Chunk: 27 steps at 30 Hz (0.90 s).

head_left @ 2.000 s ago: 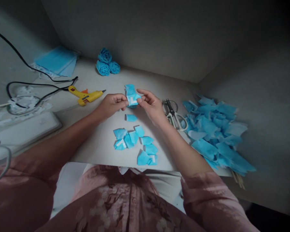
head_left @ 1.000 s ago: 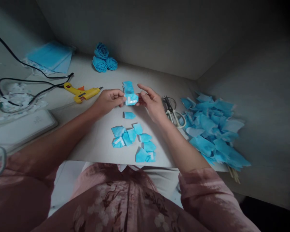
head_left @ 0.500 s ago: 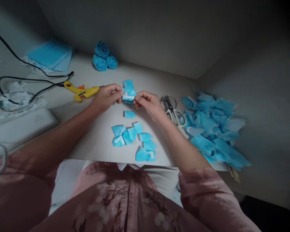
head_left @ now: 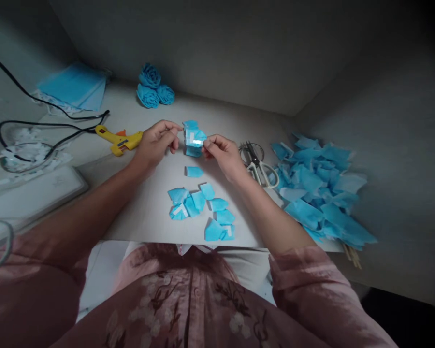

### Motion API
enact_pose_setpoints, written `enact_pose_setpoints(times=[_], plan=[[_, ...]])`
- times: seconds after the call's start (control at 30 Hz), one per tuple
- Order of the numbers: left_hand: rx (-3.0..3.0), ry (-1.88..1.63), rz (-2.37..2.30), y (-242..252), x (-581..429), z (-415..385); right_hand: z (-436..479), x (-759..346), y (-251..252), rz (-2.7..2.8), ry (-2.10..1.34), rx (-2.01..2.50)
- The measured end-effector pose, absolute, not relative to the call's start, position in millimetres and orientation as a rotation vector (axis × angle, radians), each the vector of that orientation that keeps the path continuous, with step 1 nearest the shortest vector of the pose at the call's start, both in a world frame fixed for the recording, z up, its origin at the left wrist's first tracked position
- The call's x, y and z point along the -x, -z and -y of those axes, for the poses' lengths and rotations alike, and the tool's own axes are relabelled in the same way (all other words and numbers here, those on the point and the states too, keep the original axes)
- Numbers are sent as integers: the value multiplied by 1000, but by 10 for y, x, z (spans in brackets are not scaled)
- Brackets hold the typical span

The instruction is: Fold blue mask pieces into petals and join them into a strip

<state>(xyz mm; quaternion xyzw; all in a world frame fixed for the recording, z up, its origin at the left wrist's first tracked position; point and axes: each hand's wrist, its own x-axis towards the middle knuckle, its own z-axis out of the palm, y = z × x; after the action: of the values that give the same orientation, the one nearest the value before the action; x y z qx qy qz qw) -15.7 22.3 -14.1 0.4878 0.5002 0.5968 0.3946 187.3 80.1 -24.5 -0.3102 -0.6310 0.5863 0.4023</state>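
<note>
Between thumb and fingers of my right hand point(head_left: 223, 153) is the right edge of a blue fabric petal point(head_left: 199, 134) with an L-shaped white strip on it. My left hand point(head_left: 161, 140) is just left of that petal, its thumb and index finger parted and holding nothing I can see. More blue fabric shows behind and below the held petal. One single cut piece point(head_left: 194, 171) lies nearer me. Closer to the table edge lies a loose group of blue petals point(head_left: 192, 203), two of them with white L-shaped strips.
A yellow glue gun point(head_left: 121, 141) with a black cord lies left. Rolled blue fabric roses point(head_left: 148, 95) and stacked face masks point(head_left: 74, 87) are at the back. Scissors point(head_left: 263, 171) lie right, beside a heap of blue fabric point(head_left: 319, 183). White scraps point(head_left: 29, 150) sit far left.
My left hand has come off the petal and drawn slightly left. The petal stays in my right hand, turned a little. The view has shifted slightly.
</note>
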Motion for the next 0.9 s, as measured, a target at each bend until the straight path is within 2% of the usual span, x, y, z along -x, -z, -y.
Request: enact_pose_setpoints(times=[0.27,0.4,0.9], plan=[[-1288,-1301,-1310,90,90,-136,-725,-1839,246,1518,-1582,812],[-1324,-1301,-1339,97,99,-125,-761,-1877,254,1531,-1631,819],[-1535,-1225,-1378,116,65,-89,-761,-1912,270,1731,-1490,728]])
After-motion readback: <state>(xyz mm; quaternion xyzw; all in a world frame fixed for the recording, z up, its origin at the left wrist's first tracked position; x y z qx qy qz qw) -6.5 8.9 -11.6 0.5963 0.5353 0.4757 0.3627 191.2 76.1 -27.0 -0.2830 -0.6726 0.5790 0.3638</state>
